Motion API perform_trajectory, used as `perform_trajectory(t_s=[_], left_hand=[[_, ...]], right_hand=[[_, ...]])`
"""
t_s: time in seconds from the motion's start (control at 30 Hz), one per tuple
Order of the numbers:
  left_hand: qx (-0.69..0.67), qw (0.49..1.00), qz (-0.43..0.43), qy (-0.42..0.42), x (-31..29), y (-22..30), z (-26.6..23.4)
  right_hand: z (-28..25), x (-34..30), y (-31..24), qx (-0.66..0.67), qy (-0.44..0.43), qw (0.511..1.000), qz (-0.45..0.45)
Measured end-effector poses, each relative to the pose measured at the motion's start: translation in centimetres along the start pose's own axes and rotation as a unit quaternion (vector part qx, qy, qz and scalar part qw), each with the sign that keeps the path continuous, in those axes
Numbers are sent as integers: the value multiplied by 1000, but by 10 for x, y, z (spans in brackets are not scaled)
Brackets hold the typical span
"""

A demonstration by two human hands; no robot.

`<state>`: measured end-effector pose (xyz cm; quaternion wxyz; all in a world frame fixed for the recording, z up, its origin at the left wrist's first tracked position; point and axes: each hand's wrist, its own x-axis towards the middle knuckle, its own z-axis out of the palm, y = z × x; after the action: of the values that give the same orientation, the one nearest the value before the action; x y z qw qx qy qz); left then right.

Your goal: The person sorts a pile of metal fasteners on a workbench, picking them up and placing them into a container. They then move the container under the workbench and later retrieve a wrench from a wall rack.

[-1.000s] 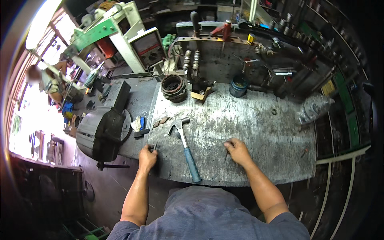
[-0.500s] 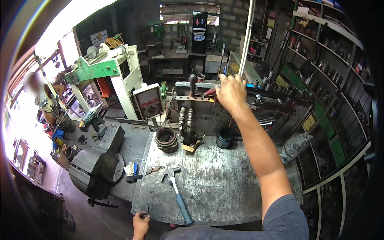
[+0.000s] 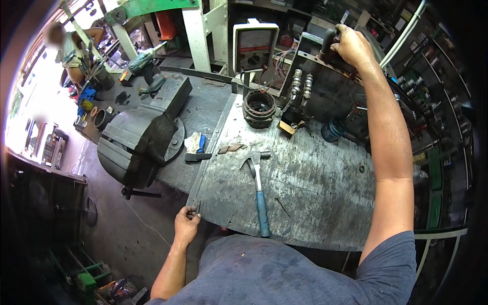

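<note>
My left hand (image 3: 186, 226) is closed beside the bench's front left edge, pinching a small, thin, dark metal piece (image 3: 198, 207). Reaching far forward, my right hand (image 3: 355, 47) is at the top of the tool rack (image 3: 325, 65) behind the bench. Its fingers are curled next to an upright dark handle (image 3: 328, 43); what they grip is hidden. A claw hammer (image 3: 261, 203) with a blue grip lies on the metal bench top (image 3: 325, 188). To its right lies a thin dark rod (image 3: 282, 207), and a twisted brown strip (image 3: 233, 149) is near its head.
A large bench vise (image 3: 137, 142) stands at left, with a cordless drill (image 3: 145, 68) behind it. Along the back are a round metal stator (image 3: 259, 108), a small open box (image 3: 291, 127), a dark blue cup (image 3: 333, 130) and a framed meter (image 3: 255, 48). Another person (image 3: 73, 53) is far left.
The view has swung left and down. My right hand has shifted left along the rack, closer to the upright dark handle. My left hand still pinches the thin piece.
</note>
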<state>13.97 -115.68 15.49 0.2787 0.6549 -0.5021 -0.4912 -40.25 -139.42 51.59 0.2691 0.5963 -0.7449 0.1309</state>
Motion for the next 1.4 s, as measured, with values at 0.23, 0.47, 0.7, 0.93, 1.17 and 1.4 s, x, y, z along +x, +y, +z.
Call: perform_trajectory(t_s=[0.23, 0.47, 0.7, 0.93, 1.17, 1.4], left_hand=[[-54, 998, -5, -17, 19, -18, 2], [-213, 963, 9, -163, 81, 7, 35], [-170, 956, -51, -236, 83, 86, 98], [-365, 838, 71, -400, 60, 150, 150], [-294, 875, 135, -359, 20, 176, 165], [-4, 931, 357, -70, -26, 157, 245]], right_hand=[[42, -201, -92, 159, -291, 943, -24], [146, -408, -200, 329, -386, 845, 168], [132, -408, -172, 443, -314, 814, 209], [61, -426, -151, 552, -181, 793, 181], [25, -456, -113, 557, -110, 806, 168], [25, -496, -39, 556, -100, 806, 177]])
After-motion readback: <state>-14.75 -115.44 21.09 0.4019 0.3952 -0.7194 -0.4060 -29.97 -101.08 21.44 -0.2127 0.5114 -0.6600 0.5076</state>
